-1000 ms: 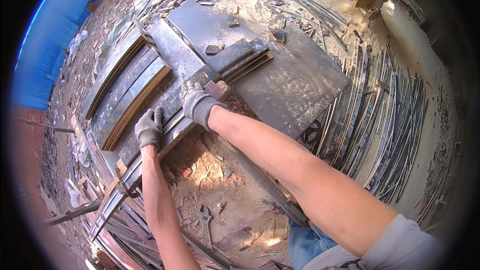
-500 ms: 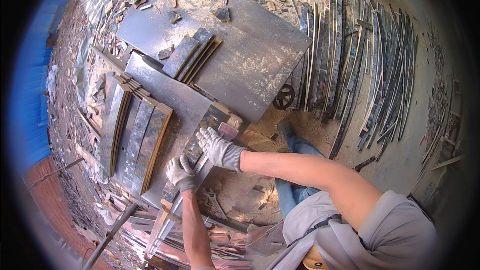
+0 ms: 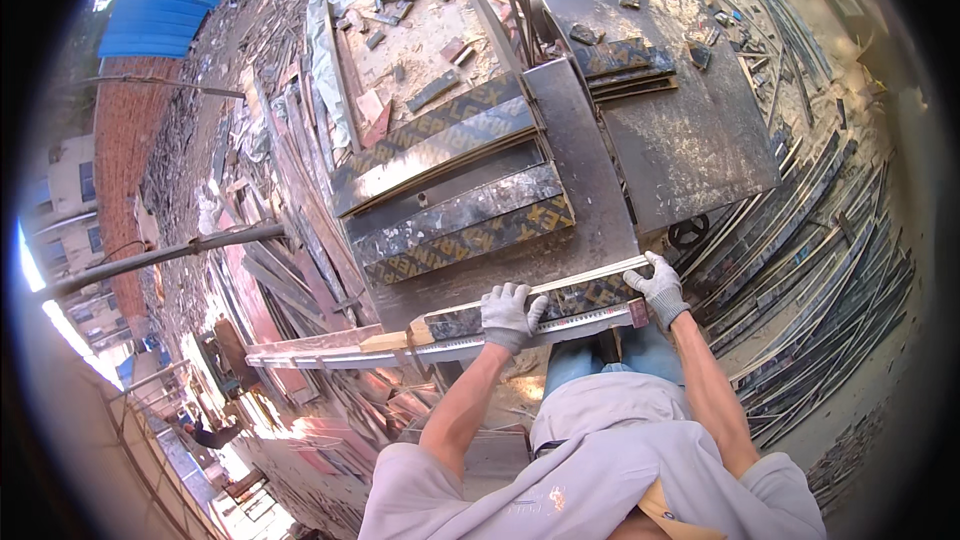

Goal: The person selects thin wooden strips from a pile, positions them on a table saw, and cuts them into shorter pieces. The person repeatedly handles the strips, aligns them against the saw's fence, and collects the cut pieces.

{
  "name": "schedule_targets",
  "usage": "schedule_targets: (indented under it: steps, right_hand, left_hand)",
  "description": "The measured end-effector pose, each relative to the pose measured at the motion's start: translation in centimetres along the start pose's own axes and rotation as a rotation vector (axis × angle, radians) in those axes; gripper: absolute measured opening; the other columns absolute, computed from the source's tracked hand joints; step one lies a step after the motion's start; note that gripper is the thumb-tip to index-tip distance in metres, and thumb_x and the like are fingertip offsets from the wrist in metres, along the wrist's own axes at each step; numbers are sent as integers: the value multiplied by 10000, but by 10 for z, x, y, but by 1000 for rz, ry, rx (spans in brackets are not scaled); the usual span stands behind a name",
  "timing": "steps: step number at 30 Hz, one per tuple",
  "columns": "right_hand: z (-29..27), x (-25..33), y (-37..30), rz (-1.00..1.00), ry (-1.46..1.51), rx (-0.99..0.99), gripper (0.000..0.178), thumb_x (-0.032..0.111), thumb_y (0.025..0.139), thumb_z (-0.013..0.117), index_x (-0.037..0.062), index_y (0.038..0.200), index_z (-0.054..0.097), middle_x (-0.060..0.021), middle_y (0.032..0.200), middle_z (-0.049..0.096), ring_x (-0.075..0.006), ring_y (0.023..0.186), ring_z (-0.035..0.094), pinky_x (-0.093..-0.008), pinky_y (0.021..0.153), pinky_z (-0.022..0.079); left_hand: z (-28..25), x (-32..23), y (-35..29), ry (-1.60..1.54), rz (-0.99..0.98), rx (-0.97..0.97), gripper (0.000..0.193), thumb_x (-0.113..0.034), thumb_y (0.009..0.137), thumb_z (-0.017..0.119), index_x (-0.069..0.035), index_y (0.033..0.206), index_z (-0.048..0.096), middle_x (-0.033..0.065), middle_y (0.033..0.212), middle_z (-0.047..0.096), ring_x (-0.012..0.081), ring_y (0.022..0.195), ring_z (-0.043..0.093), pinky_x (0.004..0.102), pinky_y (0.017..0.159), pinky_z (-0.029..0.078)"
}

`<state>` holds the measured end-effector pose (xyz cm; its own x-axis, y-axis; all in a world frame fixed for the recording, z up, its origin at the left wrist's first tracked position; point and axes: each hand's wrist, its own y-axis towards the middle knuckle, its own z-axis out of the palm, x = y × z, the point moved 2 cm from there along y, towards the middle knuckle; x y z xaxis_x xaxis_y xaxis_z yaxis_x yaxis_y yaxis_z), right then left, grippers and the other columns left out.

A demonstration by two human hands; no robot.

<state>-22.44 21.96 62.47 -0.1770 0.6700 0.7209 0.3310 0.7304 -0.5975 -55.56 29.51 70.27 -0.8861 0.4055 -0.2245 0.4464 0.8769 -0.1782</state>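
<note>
Along the near edge of the metal saw table [image 3: 590, 165] lies a stack of narrow black-faced plywood strips [image 3: 590, 300]. My left hand [image 3: 512, 317], in a grey knitted glove, grips the strips left of their middle, its fingers over the top. My right hand [image 3: 658, 288], gloved the same way, closes around their right end. In front of them runs a metal rail with a measuring scale [image 3: 470, 348]. A reddish block [image 3: 638, 313] sits at the rail's right end, beside my right hand. A pale piece of wood [image 3: 385, 342] lies to the strips' left.
Stacked black plywood pieces [image 3: 455, 215] rest on the table beyond my hands. More pieces [image 3: 625, 70] lie on a dusty metal sheet [image 3: 690, 165] with offcuts. Long strips [image 3: 820, 290] cover the ground at right. A metal pole [image 3: 200, 245] juts in from the left.
The view has swung round, so the table edge now runs across in front of me. My hands have moved farther apart, the right now at the strips' end.
</note>
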Motion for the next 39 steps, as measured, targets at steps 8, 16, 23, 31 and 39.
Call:
schedule_targets:
  steps: [8, 16, 23, 31, 39]
  right_hand:
    - [-39, 7, -26, 108, 17, 270, 877, 255, 699, 1053, -70, 1390, 622, -162, 1269, 758, -220, 1108, 734, -365, 990, 596]
    - [-52, 106, -74, 85, 4, 188, 784, 211, 718, 1035, -41, 1341, 631, -114, 1175, 760, -174, 1048, 726, -340, 948, 598]
    - [-30, 164, -16, -80, 107, 249, 665, 253, 818, 985, -35, 1337, 687, -78, 1161, 772, -150, 1035, 704, -310, 964, 556]
    - [-24, 127, -36, 194, 960, 477, 529, 427, 1078, 708, 39, 1431, 641, -92, 1322, 728, -217, 1180, 698, -424, 1002, 579]
    - [-18, 43, -45, 135, 591, 77, 205, 276, 1148, 598, 100, 1188, 696, -39, 1109, 766, -231, 1008, 755, -591, 906, 637]
  left_hand:
    - [-19, 21, -59, -160, 252, 130, 1084, -604, 810, 808, -39, 1644, 408, 204, 1372, 624, 393, 1221, 617, 530, 1063, 468]
    - [-38, 35, -57, -150, 293, 99, 869, -131, 773, 728, 28, 1586, 465, 224, 1216, 672, 400, 1082, 688, 515, 944, 550]
    - [-102, 78, 6, -65, 257, 146, 874, -247, 787, 843, -25, 1551, 482, 176, 1207, 669, 358, 1093, 680, 476, 916, 555]
    - [-113, 70, 1, -120, 210, 139, 659, -300, 811, 832, -76, 1384, 599, 157, 1188, 677, 365, 1068, 700, 497, 877, 579]
    - [-152, 135, 79, 79, 106, 134, 641, -239, 804, 844, -101, 1380, 598, 153, 1267, 673, 347, 1177, 681, 465, 982, 575]
